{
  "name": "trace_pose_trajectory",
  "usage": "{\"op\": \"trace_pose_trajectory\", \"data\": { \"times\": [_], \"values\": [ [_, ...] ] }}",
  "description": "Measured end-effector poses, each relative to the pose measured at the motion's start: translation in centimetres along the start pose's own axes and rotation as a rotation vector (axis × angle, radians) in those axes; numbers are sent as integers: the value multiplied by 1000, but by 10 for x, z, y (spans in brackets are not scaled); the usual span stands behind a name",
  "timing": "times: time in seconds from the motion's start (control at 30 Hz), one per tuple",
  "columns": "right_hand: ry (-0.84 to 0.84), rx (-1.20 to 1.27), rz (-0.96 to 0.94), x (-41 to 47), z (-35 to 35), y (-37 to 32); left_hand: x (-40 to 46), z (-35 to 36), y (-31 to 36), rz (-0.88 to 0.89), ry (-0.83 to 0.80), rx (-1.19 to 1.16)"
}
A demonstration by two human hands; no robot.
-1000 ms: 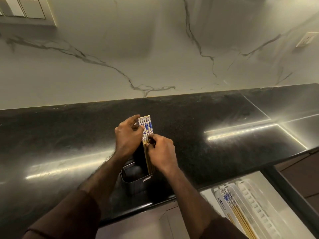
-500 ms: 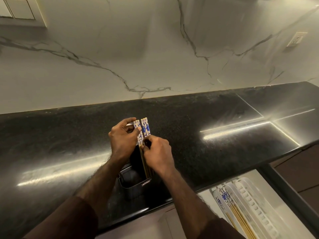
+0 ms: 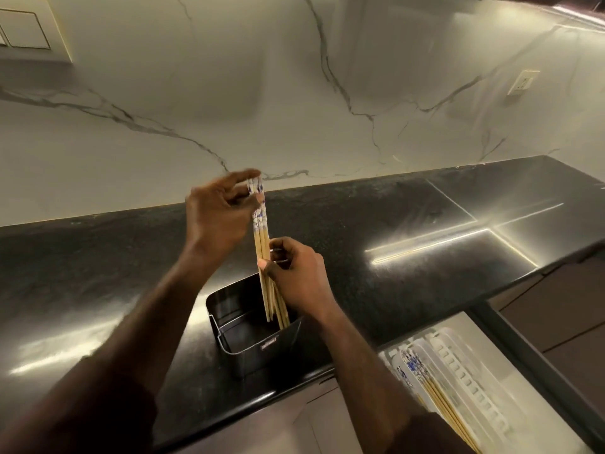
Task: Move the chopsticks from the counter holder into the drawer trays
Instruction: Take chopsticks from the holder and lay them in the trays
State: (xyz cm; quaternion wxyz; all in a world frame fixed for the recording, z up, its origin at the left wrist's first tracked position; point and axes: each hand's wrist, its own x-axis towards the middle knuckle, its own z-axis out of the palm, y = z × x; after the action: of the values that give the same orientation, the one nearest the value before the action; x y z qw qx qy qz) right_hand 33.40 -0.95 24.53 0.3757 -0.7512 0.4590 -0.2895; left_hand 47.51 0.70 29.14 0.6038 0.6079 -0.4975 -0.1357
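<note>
A black metal holder (image 3: 262, 347) stands near the front edge of the black counter (image 3: 376, 240). My left hand (image 3: 219, 214) pinches the blue-and-white patterned tops of a few wooden chopsticks (image 3: 262, 244), raised so their tips hang just inside the holder. Lower down, my right hand (image 3: 299, 280) is closed around other chopsticks that still stand in the holder. At the lower right, the open drawer holds white trays (image 3: 471, 371), and several chopsticks (image 3: 435, 391) lie in the left one.
A marble backsplash rises behind the counter, with a wall socket (image 3: 523, 82) at the right and switch plates (image 3: 26, 29) at the upper left. Dark cabinet fronts sit to the right of the drawer.
My left hand has lifted a few chopsticks up out of the bundle. My right hand stays low, holding the other chopsticks in the holder.
</note>
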Motion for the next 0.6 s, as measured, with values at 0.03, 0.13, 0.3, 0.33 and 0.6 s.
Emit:
{"op": "trace_pose_trajectory", "data": {
  "times": [0.03, 0.13, 0.3, 0.33, 0.6],
  "values": [
    [-6, 20, -14, -3, -5, -2, 4, -1, 11, 4, -11, -24],
    [-17, 77, -51, -12, -25, -5, 8, 0, 39, 0, -55, -132],
    [-36, 135, -34, -38, -71, 6, -10, 23, 72, -31, -134, -267],
    [-30, 140, -19, -46, -81, 12, -16, 32, 79, -37, -146, -279],
    [94, 77, 50, -126, -173, 64, -88, 121, 136, -22, -281, -314]
  ]
}}
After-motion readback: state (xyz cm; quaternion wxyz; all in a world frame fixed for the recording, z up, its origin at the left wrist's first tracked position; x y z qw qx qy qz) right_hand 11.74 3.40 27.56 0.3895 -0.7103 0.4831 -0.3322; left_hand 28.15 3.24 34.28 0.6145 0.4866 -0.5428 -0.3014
